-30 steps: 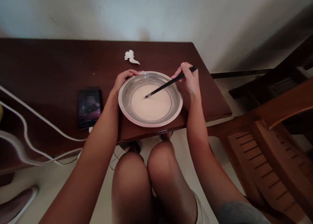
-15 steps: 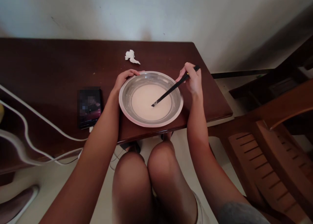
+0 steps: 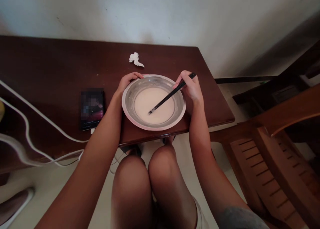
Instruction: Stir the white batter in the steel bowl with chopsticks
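Observation:
A round metal bowl with pale white batter in it stands on the dark wooden table, near its front right edge. My left hand is closed over the bowl's far left rim. My right hand is closed on black chopsticks at the bowl's right side. The chopsticks slant down to the left, and their tips are in the batter near its front middle.
A crumpled white tissue lies behind the bowl. A phone lies to the left of the bowl, with white cables running off the table's left front. A wooden slatted chair stands at the right. My knees are below the table edge.
The chopstick tips have moved round in the batter, from the far left to the middle right and now to the near left. My left hand has stayed on the rim.

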`<state>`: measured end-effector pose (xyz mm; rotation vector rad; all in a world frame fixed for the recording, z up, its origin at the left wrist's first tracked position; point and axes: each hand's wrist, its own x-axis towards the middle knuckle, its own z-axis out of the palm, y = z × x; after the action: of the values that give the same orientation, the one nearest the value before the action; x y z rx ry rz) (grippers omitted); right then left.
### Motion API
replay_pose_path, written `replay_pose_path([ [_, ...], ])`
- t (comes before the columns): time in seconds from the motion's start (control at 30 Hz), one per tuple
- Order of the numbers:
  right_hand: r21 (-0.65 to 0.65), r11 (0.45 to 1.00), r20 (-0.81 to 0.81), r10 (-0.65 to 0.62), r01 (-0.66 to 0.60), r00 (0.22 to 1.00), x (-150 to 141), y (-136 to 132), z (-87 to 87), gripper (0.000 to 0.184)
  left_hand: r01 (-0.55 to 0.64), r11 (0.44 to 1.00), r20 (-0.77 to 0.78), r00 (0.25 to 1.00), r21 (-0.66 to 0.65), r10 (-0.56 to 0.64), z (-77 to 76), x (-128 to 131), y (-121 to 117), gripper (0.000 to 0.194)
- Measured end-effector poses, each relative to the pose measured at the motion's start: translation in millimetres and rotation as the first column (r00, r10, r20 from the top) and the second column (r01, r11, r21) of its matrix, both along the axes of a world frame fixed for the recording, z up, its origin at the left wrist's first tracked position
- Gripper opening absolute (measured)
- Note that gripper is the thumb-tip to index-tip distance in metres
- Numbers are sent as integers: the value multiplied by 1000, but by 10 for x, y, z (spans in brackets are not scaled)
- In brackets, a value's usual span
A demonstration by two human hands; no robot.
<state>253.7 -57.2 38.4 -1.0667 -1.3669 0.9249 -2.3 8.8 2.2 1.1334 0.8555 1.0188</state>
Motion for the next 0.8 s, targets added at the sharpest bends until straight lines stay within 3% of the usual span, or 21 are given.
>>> replay_pose_path([
  [0.17,35,989,-21,-145,146,989,28,15,3,56,-2,1000,14,1000,-18,2,27,4,-15,20],
  [0.33,-24,999,-3,25,-25,1000,-16,9,-19,52,-1,1000,32,999,-15,1,26,0,-15,19],
  [0.53,20,989,-4,-147,147,989,23,-13,21,50,-1,1000,2,1000,-13,1,17,-3,1,18],
  [0.7,-24,1000,22,-11,11,1000,-14,-24,12,49,-12,1000,12,1000,-20,13,17,2,-8,22],
  [0.8,-4,998,14,-63,63,998,-16,-9,3,48,17,1000,47,999,-15,-16,19,1,-14,23],
])
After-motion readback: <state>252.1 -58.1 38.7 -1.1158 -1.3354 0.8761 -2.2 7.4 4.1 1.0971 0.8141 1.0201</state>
